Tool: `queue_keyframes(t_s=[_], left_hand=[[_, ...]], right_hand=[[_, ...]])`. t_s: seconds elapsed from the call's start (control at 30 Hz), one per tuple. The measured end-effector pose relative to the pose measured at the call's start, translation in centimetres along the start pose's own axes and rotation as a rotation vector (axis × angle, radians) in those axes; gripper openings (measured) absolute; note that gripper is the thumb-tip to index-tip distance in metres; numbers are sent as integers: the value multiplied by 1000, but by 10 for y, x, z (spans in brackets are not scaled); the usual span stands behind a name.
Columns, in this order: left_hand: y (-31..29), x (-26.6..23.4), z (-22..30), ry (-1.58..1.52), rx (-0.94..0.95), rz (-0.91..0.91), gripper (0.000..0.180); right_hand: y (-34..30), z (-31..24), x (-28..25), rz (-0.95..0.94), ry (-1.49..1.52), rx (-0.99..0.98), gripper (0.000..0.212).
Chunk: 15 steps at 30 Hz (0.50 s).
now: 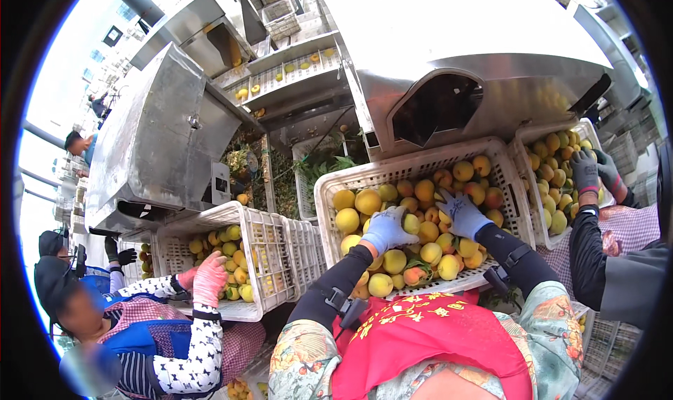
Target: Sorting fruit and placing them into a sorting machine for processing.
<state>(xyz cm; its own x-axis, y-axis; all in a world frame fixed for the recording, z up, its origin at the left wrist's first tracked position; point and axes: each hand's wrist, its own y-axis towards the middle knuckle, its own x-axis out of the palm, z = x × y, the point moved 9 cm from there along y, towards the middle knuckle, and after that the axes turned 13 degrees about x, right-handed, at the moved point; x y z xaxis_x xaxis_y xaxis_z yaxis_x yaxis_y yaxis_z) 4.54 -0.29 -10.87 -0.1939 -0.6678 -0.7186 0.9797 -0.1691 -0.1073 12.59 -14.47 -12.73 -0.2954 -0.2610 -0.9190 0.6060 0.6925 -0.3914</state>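
Observation:
A white plastic crate [519, 211] in front of me is heaped with yellow peaches [367, 202], some of them blushed red. My left hand [388, 230], in a light blue glove, curls around a yellow-green peach [411, 224] over the middle of the heap. To its right, my right hand [463, 216], gloved alike, lies over the peaches with its fingers apart. Its fingertips reach toward the crate's far side, and I see nothing held in it. What lies under both palms is hidden.
Behind the crate stands a metal machine with a dark opening [436, 109]. At left, a person in pink gloves [209, 279] works at another peach crate [265, 260]. At right, a person in grey gloves [585, 170] reaches into a third crate [541, 226]. Leaves [329, 164] lie beyond.

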Motion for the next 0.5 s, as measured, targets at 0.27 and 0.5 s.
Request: queue_keyframes(t_s=[0.27,0.5], left_hand=[[-5,10,45,-2213,77,289,53],[-12,-47,48,-1929,196,423,70]], right_hand=[[-12,-8,-69,296,1211,103,75],[-37,-48,-125,573,1120,-3,79]])
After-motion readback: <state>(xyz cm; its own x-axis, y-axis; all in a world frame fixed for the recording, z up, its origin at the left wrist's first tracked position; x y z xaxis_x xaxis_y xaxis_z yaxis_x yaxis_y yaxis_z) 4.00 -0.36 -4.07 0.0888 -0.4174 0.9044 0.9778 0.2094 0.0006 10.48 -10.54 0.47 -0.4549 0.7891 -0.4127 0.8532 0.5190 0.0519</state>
